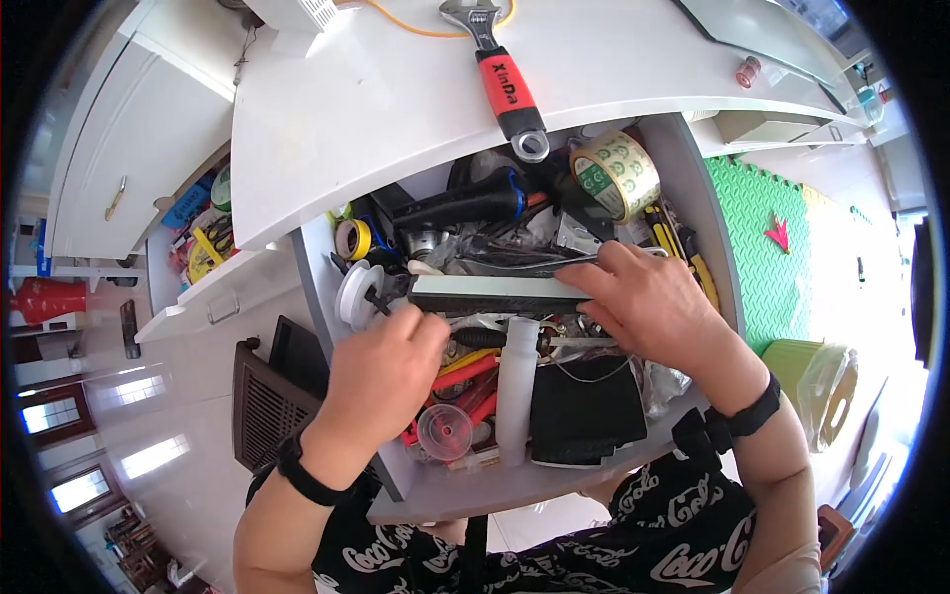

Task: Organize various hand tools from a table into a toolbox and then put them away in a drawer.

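Note:
A long block [500, 289], pale grey on top and black along its side, lies across the middle of the open drawer [717, 213]. My right hand [648, 302] grips its right end, thumb and fingers bent around it. Beside the block's left end, my left hand [388, 371] is closed, and a small dark piece [377, 300] shows just past its knuckles. What those fingers pinch is mostly hidden. Touching that area is a white spool [356, 295]. Below the block are a translucent white bottle [518, 391], a black pouch [587, 411] and a clear round plastic piece [444, 433].
Behind the block sit a roll of printed tape [633, 178], a yellow tape roll [353, 240] and a black tool with blue trim [465, 201]. A red-handled adjustable wrench [505, 89] rests on the white desktop [327, 129]. Another open drawer [193, 297] stands at left.

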Available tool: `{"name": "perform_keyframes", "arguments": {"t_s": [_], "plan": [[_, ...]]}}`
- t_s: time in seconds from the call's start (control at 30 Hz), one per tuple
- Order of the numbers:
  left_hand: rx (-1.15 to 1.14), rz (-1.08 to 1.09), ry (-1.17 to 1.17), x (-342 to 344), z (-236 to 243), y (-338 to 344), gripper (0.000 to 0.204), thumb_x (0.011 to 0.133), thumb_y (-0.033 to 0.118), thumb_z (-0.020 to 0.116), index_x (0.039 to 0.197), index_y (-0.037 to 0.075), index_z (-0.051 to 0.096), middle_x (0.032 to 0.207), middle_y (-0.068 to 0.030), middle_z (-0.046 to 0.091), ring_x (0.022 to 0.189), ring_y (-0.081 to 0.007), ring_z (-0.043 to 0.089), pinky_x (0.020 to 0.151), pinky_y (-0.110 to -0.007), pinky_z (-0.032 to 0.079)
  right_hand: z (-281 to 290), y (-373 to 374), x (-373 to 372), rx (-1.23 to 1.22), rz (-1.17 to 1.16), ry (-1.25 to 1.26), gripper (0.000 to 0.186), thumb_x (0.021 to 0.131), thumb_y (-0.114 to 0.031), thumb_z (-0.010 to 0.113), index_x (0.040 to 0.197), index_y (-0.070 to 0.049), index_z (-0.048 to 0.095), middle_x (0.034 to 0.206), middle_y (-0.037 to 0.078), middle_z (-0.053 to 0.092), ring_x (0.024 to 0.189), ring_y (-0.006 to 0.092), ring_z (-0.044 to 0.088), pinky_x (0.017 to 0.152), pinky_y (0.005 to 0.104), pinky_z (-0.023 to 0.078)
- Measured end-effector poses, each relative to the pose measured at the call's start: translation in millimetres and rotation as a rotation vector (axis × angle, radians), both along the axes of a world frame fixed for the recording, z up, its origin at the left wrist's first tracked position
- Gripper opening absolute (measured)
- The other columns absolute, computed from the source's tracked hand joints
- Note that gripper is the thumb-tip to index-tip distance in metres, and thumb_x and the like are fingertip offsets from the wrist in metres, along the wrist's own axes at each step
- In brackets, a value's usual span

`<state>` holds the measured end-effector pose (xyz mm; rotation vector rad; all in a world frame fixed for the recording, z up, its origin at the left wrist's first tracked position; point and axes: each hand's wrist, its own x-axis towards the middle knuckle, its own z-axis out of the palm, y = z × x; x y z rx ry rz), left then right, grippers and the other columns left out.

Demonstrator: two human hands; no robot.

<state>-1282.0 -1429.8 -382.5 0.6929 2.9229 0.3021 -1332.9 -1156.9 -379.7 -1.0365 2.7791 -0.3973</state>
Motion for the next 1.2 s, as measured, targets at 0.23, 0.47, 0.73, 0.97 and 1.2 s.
{"name": "perform_keyframes", "arguments": {"t_s": [0.23, 0.47, 0.73, 0.97, 1.2], "plan": [[-0.197, -0.045, -0.063, -6, -25, 7, 0.018, 0.073, 0.007, 0.058, 0.091, 0.009, 0.064, 0.073, -0.0059, 0.059, 0.066, -0.0243, 0.064, 0.054, -0.035, 0.050, -1, 0, -1, 0.015, 0.009, -0.004, 0.028, 0.081, -0.021, 0.065, 0.107, -0.015, 0.055, 0.083, 0.009, 0.054, 0.076, 0.0273, 0.063, 0.060, 0.0377, 0.051], [-0.101, -0.129, -0.068, 4, -12, -1, 0.008, 0.072, 0.007, 0.058, 0.080, 0.009, 0.059, 0.069, -0.0053, 0.057, 0.063, -0.0250, 0.062, 0.053, -0.036, 0.049, 0, 1, -1, 0.015, -0.006, -0.018, 0.031, 0.080, -0.022, 0.067, 0.108, -0.017, 0.056, 0.084, 0.009, 0.055, 0.076, 0.0262, 0.064, 0.060, 0.0367, 0.051], [0.283, 0.052, -0.107, 5, 25, -31, 0.008, 0.078, 0.008, 0.064, 0.081, 0.005, 0.057, 0.069, -0.0066, 0.054, 0.061, -0.0252, 0.058, 0.053, -0.033, 0.045, -3, 2, -1, -0.024, -0.022, -0.039, 0.035, 0.077, -0.018, 0.068, 0.110, -0.017, 0.059, 0.082, 0.008, 0.051, 0.074, 0.0272, 0.059, 0.062, 0.0373, 0.048], [1.169, 0.610, -0.654, 9, 26, -61, 0.017, 0.093, 0.017, 0.057, 0.100, 0.001, 0.057, 0.097, -0.0006, 0.059, 0.086, -0.0065, 0.053, 0.075, -0.025, 0.042, 1, -3, -2, 0.038, 0.035, -0.034, 0.034, 0.077, -0.021, 0.069, 0.108, -0.017, 0.058, 0.083, 0.008, 0.055, 0.074, 0.0260, 0.062, 0.060, 0.0371, 0.050], [1.468, 0.739, -0.813, 6, 20, -57, 0.027, 0.097, 0.017, 0.049, 0.116, 0.000, 0.054, 0.108, -0.0068, 0.062, 0.095, -0.0168, 0.061, 0.090, -0.033, 0.046, 3, -4, -5, -0.048, -0.003, -0.111, 0.033, 0.074, -0.017, 0.070, 0.106, -0.016, 0.061, 0.083, 0.009, 0.052, 0.074, 0.0298, 0.059, 0.065, 0.0403, 0.047]]}}
